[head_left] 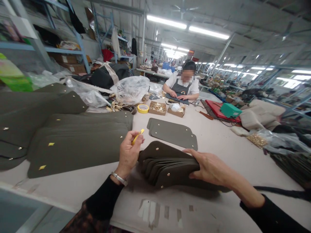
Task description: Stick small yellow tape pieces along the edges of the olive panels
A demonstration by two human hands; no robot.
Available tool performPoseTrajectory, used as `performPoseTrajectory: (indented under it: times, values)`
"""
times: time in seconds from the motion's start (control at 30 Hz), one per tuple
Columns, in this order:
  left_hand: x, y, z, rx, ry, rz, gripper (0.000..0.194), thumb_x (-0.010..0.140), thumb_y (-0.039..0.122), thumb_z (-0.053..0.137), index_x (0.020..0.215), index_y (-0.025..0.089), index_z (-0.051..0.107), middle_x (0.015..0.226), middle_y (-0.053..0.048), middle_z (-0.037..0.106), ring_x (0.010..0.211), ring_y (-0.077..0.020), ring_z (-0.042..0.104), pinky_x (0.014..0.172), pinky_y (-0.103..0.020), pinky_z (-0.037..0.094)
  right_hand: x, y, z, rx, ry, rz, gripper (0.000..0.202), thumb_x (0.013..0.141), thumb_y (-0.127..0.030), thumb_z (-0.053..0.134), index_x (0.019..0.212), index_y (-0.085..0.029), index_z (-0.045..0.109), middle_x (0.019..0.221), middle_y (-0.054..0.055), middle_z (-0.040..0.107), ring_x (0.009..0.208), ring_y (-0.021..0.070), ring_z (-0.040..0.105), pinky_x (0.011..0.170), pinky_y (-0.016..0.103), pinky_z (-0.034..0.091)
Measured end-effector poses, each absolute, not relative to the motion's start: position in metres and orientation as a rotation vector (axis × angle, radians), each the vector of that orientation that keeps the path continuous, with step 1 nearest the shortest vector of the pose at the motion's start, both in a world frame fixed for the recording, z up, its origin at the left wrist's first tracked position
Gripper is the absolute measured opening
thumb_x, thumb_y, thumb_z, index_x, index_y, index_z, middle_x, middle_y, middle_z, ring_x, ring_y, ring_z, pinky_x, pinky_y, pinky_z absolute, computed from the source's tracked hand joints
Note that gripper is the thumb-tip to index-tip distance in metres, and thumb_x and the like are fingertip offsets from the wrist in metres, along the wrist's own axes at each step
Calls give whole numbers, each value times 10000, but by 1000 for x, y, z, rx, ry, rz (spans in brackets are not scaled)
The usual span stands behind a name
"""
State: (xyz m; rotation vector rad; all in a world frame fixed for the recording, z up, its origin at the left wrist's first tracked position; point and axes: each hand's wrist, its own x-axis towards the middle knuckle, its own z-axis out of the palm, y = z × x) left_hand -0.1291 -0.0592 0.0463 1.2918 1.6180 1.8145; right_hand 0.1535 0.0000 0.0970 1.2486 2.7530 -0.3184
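My left hand [130, 152] pinches a small yellow piece [138, 136] that looks like tape, just above the left end of a dark olive stack. My right hand [209, 165] grips the right part of this stack of dark panels [167, 165], thumb below and fingers over the top. The panels are fanned at their left end and carry small gold studs. Beyond them a few similar panels [172, 131] lie flat. To the left, larger olive panels [80, 145] overlap in a spread pile, with two yellow tape bits [42, 167] on the front one.
A yellow tape roll [143, 108] and small boxes of gold parts [157, 108] stand mid-table. Across it a person [182, 84] works on dark material. Plastic bags [132, 89] lie back left; a green box [230, 110] rests on a red item at right.
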Motion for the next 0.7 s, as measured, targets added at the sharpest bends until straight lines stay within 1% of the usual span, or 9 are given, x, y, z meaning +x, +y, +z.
performPoseTrajectory:
  times: [0.07,0.17,0.23,0.3,0.33,0.47,0.53,0.6,0.7]
  values:
    - [-130,-63,45,1309,1597,1816,327,891,481,479,1026,189,542,857,-28,676,776,-151,648,728,-266,508,152,3,98,1265,2744,-302,802,688,-353,731,1404,-234,388,1105,105,678,934,291,653,774,360,457]
    - [-130,-69,47,1470,1616,1748,358,812,467,599,1054,205,559,951,-37,683,876,-179,651,800,-284,506,149,9,98,1248,2750,-298,804,691,-358,730,1405,-235,382,1144,107,665,962,293,647,782,361,461]
    - [-130,-72,49,1552,1675,1685,274,794,401,634,990,216,588,939,-20,687,870,-173,652,823,-280,500,149,10,98,1244,2745,-303,796,697,-361,726,1404,-235,383,1145,104,666,955,286,651,779,356,465]
    - [-133,-73,48,1569,1699,1637,175,807,352,625,919,220,607,910,-3,691,838,-158,652,816,-266,496,151,10,95,1247,2750,-298,791,699,-364,725,1403,-237,386,1142,102,669,947,286,655,776,356,468]
    - [-135,-72,47,1555,1687,1622,160,813,343,618,914,219,607,911,0,693,838,-154,653,810,-261,496,152,10,94,1244,2758,-295,790,701,-362,725,1404,-239,386,1145,102,670,955,290,655,782,358,469]
    - [-146,-68,35,1477,1625,1536,172,822,330,593,944,209,579,919,-7,705,850,-157,668,774,-253,505,155,8,91,1244,2753,-314,792,691,-352,735,1402,-253,399,1147,98,679,972,301,659,802,369,477]
    - [-152,-71,27,1497,1643,1488,180,821,314,592,965,208,576,948,-14,707,877,-163,670,796,-262,501,155,8,91,1255,2750,-327,796,684,-350,738,1401,-259,403,1144,93,684,965,301,665,800,372,485]
    - [-158,-79,20,1556,1709,1422,219,818,305,597,1017,217,575,1025,-21,697,934,-172,661,831,-275,489,154,7,92,1258,2756,-331,809,682,-344,737,1409,-258,393,1161,95,680,975,303,666,806,377,492]
    - [-165,-94,14,1642,1738,1259,259,818,321,603,1061,238,572,1085,-23,682,959,-175,655,840,-280,482,153,5,93,1261,2760,-324,824,683,-324,735,1421,-256,376,1191,102,668,997,305,663,826,389,498]
